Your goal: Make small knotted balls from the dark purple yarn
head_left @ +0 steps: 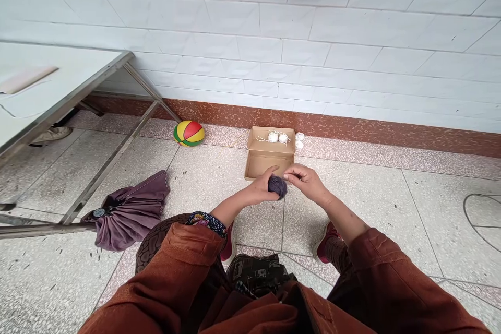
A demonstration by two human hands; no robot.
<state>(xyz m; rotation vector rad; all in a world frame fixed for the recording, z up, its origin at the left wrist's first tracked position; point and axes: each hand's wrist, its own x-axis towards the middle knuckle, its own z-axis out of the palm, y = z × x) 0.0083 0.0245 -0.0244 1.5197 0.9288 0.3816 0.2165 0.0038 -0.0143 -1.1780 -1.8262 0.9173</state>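
Note:
My left hand is wrapped round a dark purple-grey ball of yarn, holding it above the floor between my feet. Just to its right, my right hand pinches with thumb and forefinger close to the top of the ball. The strand between those fingertips is too thin to make out clearly. Beyond both hands lies an open cardboard box, its lid tilted back toward the wall. Two white balls of yarn rest in the lid part, with loose strands around them.
More small white balls sit right of the box. A colourful ball stands by the wall. At left are a metal-framed table and a purple folded umbrella-like cloth. A wire loop lies at right.

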